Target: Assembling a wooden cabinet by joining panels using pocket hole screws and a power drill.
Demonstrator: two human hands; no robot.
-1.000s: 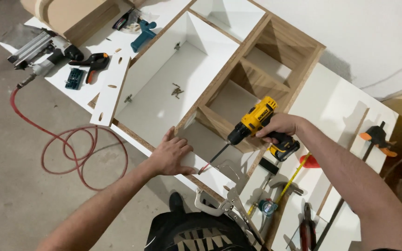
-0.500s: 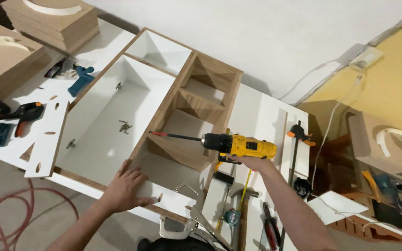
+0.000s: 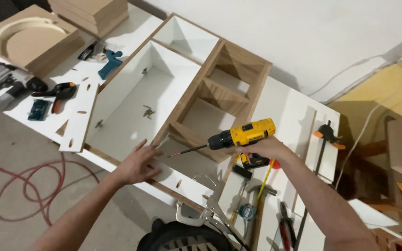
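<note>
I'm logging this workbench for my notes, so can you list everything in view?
cabinet carcass: one, white inside with wood edges, lying on the bench
drill: one, yellow and black, above the carcass
spring clamp: one, black and orange, bench left
bar clamp: one, black and orange, bench right
hose: one, red, on the floor
wood panels: stacked, tan, top left
left hand: flat on the carcass edge
right hand: grip on the drill

packages: none in view | labels, signs: none legible as such; screens: none
</note>
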